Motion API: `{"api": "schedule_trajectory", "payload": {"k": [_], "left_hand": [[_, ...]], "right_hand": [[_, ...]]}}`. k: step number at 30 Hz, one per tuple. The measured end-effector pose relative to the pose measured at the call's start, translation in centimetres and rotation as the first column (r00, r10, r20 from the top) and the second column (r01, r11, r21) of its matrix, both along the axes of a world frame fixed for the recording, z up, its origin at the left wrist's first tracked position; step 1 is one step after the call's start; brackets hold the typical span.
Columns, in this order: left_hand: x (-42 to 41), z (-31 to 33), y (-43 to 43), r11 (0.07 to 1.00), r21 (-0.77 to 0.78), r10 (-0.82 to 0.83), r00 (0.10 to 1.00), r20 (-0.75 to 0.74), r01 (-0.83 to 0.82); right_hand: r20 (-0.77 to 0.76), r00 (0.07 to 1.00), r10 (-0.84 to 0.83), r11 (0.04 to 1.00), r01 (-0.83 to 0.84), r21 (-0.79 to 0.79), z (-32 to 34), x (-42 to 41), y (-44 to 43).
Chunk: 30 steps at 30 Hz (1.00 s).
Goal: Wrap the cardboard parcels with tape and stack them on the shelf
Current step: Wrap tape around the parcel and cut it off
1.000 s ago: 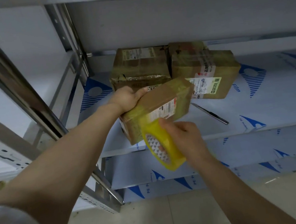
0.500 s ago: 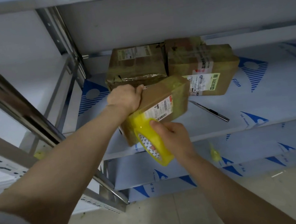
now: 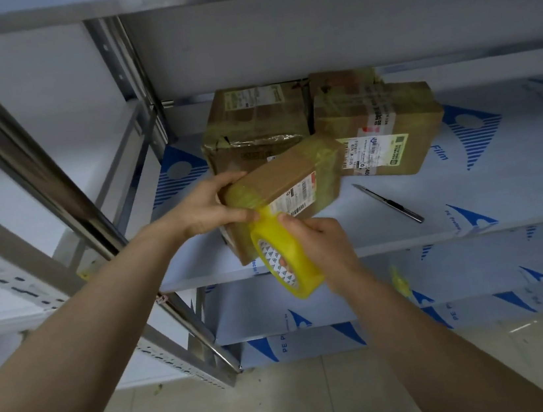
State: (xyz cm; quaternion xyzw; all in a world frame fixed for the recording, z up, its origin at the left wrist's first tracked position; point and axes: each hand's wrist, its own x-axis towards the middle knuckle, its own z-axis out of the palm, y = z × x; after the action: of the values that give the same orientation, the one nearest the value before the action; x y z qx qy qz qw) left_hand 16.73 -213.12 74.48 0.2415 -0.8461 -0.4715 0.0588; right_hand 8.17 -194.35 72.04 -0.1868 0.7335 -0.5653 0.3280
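Left hand [image 3: 204, 207] grips the parcel [image 3: 280, 177] (tilted, seemingly resting on shelf [image 3: 434, 191]); right hand [image 3: 323, 244] clasps the tape roll [image 3: 306, 270].

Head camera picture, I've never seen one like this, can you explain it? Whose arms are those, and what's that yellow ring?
There is no machine here. A person wears a wide-angle camera on the head, so you look forward and down along their own two bare arms. The left hand grips a brown cardboard parcel, partly wrapped in yellowish tape and held tilted at the front of the film-covered steel shelf. The right hand holds the yellow ring, a roll of yellow tape, against the parcel's near side. Behind stand a dented taped brown box and a brown box with a green-and-white label. A slim utility knife lies on the shelf.
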Motion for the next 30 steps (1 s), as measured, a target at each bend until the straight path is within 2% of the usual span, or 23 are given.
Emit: {"api": "schedule_trajectory", "payload": {"k": [2,4,6,8,10,14,18,22,26,28,30], "left_hand": [[0.1,0.1,0.0,0.991,0.108,0.079,0.996,-0.033,-0.075],[0.2,0.4,0.0,0.959,0.259,0.122,0.992,-0.011,-0.115],[0.2,0.3,0.3,0.910,0.392,0.134,0.990,0.035,-0.137],[0.0,-0.3,1.0,0.859,0.483,0.149,0.985,0.083,-0.170],[-0.7,-1.0,1.7,0.818,0.537,0.180,0.978,0.104,-0.207],[-2.2,-2.0,2.9,0.738,0.581,0.399,0.916,0.033,-0.342],[-2.6,-3.6,4.1,0.631,0.702,0.509,0.859,-0.055,-0.329],[-2.1,-5.1,5.2,0.685,0.674,0.459,0.882,-0.103,-0.278],[-3.2,-6.2,6.4,0.775,0.448,0.538,0.838,-0.095,-0.447],[-3.6,-6.4,7.1,0.769,0.412,0.579,0.806,-0.124,-0.489],[-3.9,-6.8,7.2,0.746,0.445,0.607,0.781,-0.149,-0.495]], "right_hand": [[0.131,0.988,0.078,0.996,-0.073,-0.049,1.8,-0.7,0.5],[0.280,0.937,0.209,0.972,-0.169,-0.162,4.2,-1.8,1.3],[0.309,0.889,0.338,0.924,-0.252,-0.287,6.4,-3.0,1.9],[0.321,0.860,0.398,0.896,-0.290,-0.336,8.3,-4.0,1.9],[0.346,0.858,0.380,0.913,-0.289,-0.287,9.1,-4.6,1.3],[0.342,0.902,0.264,0.964,-0.234,-0.126,8.7,-5.0,-0.3],[0.250,0.962,0.108,0.994,-0.099,-0.047,8.2,-5.0,-2.6],[0.157,0.987,0.021,1.000,-0.019,-0.015,7.7,-4.6,-4.5],[0.121,0.991,0.055,0.998,-0.058,0.019,6.3,-3.6,-4.8],[0.150,0.987,0.052,0.998,-0.048,-0.027,6.0,-3.1,-4.5],[0.173,0.984,0.031,0.997,-0.018,-0.074,6.1,-2.4,-3.9]]}}
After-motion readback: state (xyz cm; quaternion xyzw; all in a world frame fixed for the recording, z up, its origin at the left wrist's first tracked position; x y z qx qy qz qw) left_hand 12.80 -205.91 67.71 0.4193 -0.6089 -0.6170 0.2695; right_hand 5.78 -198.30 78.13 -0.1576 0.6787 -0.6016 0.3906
